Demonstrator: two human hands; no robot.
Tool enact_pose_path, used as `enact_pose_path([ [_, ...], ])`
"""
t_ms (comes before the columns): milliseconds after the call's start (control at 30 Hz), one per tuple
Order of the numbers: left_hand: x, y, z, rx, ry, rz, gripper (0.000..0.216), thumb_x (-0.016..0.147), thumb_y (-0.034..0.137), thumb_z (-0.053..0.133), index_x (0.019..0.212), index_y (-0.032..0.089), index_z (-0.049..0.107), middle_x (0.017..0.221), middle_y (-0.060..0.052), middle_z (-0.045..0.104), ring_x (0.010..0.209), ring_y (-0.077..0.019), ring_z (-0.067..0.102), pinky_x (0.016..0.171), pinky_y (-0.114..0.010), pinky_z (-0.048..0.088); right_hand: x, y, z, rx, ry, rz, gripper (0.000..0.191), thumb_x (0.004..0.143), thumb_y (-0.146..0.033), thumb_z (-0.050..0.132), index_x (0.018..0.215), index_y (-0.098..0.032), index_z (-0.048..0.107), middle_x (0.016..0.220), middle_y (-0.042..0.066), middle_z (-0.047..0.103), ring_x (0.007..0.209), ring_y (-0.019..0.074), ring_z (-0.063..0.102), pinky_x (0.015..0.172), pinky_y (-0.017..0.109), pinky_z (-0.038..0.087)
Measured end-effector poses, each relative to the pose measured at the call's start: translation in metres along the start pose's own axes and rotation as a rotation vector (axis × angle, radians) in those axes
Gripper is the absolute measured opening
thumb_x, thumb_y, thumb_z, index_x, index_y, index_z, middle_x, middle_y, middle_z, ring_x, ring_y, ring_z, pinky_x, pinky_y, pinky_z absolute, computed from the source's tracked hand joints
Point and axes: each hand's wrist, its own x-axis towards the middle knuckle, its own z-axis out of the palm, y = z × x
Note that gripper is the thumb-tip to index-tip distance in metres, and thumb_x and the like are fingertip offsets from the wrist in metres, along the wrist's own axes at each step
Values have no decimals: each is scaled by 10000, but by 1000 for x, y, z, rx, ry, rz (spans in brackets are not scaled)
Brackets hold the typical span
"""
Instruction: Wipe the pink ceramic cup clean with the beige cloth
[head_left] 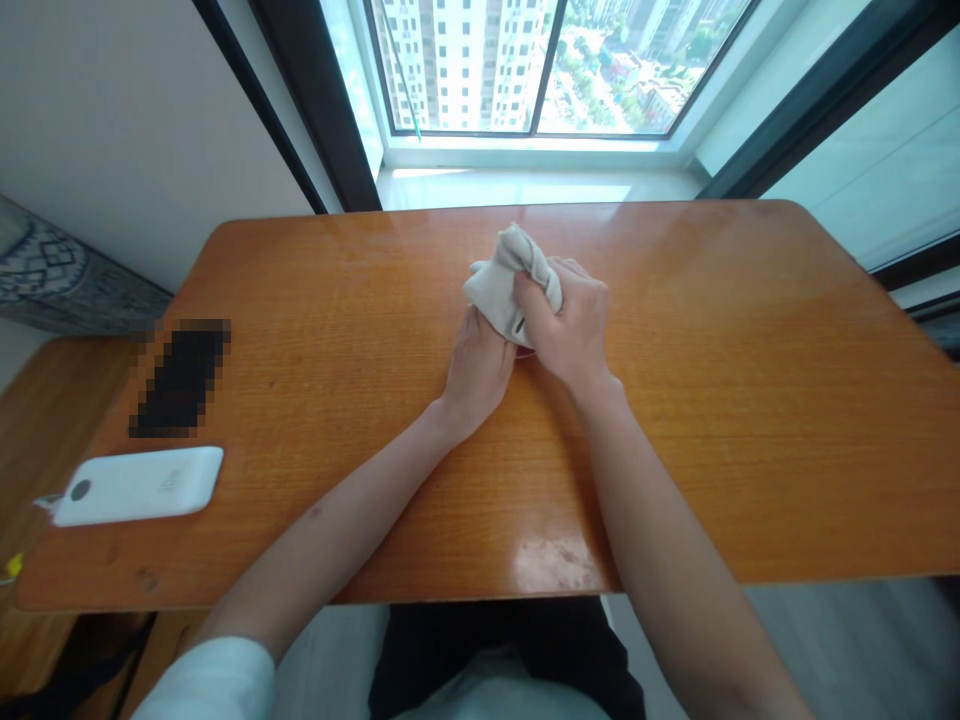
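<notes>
A bunched pale beige cloth [504, 272] sits over something small at the middle of the orange wooden table [750, 400]. My right hand [571, 330] is closed around the cloth, fingers pressing into its folds. My left hand [476, 368] is tucked under and against the cloth's near side, its fingers curled out of sight beneath the fabric. A sliver of something reddish [524, 350] shows between the two hands; I cannot make out what it is.
A white power bank [139, 485] lies near the table's front left corner, with a dark blurred-out flat object [180, 378] just behind it. A window sill and large window [525, 70] run along the far edge. A patterned cushion [52, 280] is at the left.
</notes>
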Motion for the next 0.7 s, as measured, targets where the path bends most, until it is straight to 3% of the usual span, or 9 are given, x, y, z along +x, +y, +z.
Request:
enact_pose_path([
  [167, -1, 6, -1, 92, -1, -11, 343, 1105, 207, 523, 1443, 216, 465, 1398, -174, 662, 1352, -330, 668, 1201, -555, 565, 4, 27, 0, 460, 114, 308, 513, 1024, -590, 713, 666, -277, 520, 656, -19, 502, 740, 201, 604, 630, 339, 444],
  [400, -1, 7, -1, 88, 16, 30, 401, 1116, 179, 505, 1504, 218, 415, 1476, -194, 637, 1404, -322, 641, 1232, -543, 537, 4, 64, 19, 717, 275, 448, 507, 1008, -638, 702, 696, -282, 521, 680, -41, 488, 615, 150, 486, 582, 321, 415],
  [500, -1, 5, -3, 77, 20, 12, 403, 1117, 188, 519, 1505, 225, 416, 1491, -191, 642, 1407, -314, 646, 1237, -519, 538, 2, 73, 23, 716, 294, 515, 510, 1001, -644, 687, 692, -289, 492, 663, -56, 448, 572, 141, 408, 555, 316, 365],
  [567, -2, 5, -4, 75, 24, -1, 400, 1118, 190, 524, 1501, 232, 420, 1500, -183, 641, 1412, -305, 645, 1243, -506, 539, 0, 70, 20, 658, 295, 505, 511, 1013, -637, 672, 687, -288, 491, 654, -56, 455, 593, 149, 442, 567, 312, 378],
  [700, -3, 3, -4, 82, 39, -15, 380, 1114, 189, 509, 1484, 227, 435, 1480, -179, 649, 1390, -307, 656, 1234, -533, 553, -4, 39, 5, 384, 224, 316, 484, 1055, -596, 644, 703, -283, 534, 709, -19, 577, 762, 205, 618, 683, 343, 471],
])
